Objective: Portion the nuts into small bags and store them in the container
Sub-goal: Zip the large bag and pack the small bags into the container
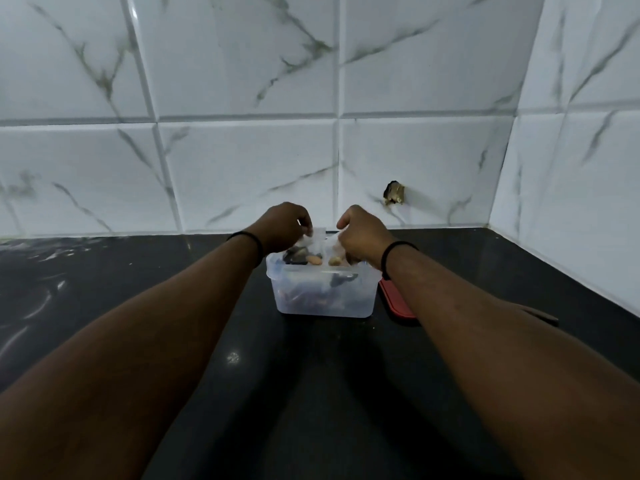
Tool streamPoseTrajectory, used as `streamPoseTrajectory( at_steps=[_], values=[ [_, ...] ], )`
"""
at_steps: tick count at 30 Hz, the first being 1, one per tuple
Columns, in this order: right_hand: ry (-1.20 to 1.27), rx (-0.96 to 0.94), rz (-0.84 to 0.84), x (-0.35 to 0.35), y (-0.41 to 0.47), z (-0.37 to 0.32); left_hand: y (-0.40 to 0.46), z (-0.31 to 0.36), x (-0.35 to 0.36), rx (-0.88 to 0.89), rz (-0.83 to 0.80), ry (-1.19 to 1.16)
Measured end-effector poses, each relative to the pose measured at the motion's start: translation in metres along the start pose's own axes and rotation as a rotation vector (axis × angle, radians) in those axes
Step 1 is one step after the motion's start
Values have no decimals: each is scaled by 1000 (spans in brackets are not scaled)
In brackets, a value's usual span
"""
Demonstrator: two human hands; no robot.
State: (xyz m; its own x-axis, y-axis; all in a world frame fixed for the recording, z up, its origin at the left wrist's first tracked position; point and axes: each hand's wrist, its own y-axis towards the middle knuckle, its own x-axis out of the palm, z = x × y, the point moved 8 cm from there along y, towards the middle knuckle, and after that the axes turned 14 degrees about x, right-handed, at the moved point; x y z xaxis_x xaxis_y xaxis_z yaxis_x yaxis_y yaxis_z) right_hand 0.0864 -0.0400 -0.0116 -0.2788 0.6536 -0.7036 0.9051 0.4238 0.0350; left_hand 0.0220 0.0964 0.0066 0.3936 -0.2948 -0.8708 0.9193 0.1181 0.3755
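A clear plastic container (323,301) stands on the black counter straight ahead, with dark and reddish contents showing through its wall. Just above its open top hangs a small clear bag (317,249) with pale and dark nuts in it. My left hand (284,228) pinches the bag's upper left edge. My right hand (362,237) grips its right side. Both wrists wear a thin black band. The bag's lower part dips to the rim, and my hands hide much of it.
A red lid (394,304) lies flat on the counter (311,393) just right of the container, partly under my right forearm. White marble-look tiled walls meet in a corner at the back right. A small hole (393,192) marks the back wall.
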Motion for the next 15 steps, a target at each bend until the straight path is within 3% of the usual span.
streamPoseTrajectory(
  at_steps=[3, 7, 11, 13, 15],
  values=[
    [-209, -42, -10, 7, 0, -5, 7, 1, 12, 26, -53, 88],
    [-352, -163, 161, 3, -5, -6, 8, 4, 29, 63, -118, 249],
    [-482, -316, 356, -7, -20, -20, 2, 26, 13, 203, 59, 520],
    [-486, -365, 364, -8, -25, -27, -2, 38, 8, 241, 72, 433],
    [-492, -371, 267, -1, -27, -31, -5, 39, 17, 208, -73, 335]
  ],
)
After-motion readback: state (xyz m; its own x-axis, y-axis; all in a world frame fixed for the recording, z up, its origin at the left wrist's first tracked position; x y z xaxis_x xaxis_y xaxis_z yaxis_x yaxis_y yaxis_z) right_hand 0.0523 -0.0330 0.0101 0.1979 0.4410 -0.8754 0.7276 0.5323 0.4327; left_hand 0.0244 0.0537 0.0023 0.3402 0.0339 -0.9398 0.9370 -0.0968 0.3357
